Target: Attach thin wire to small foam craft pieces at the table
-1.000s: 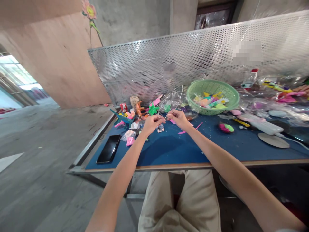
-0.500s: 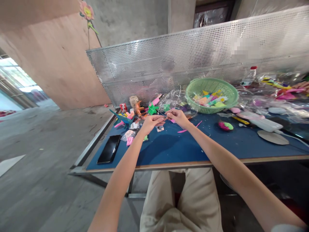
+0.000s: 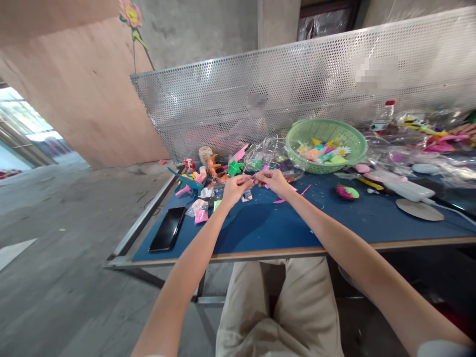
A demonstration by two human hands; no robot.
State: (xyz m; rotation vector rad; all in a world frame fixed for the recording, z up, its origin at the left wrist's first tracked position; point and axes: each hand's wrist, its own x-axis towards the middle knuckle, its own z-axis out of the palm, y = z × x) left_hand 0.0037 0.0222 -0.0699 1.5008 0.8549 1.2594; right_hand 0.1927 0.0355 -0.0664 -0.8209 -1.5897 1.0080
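Note:
My left hand [image 3: 238,187] and my right hand [image 3: 270,179] meet over the blue tabletop [image 3: 275,223], fingertips nearly touching. Both are closed in a pinch around something too small to make out between them. Behind my left hand stands a green clay piece [image 3: 234,167], with an orange clay figure [image 3: 214,168] to its left. A thin pink strip [image 3: 280,201] lies under my right wrist. Small bags with pink clay [image 3: 201,216] rest left of my left forearm.
A black phone [image 3: 168,229] lies at the left front corner. Behind my right hand is a green basket [image 3: 323,168] of clay pieces. A perforated metal panel [image 3: 223,94] borders the back. Rightward are a pink-green lump [image 3: 347,193], a white device [image 3: 412,192] and a bottle [image 3: 386,119].
The fingers of my left hand have drawn together into a pinch, and the hand has risen slightly toward my right fingertips. My right hand is almost where it was.

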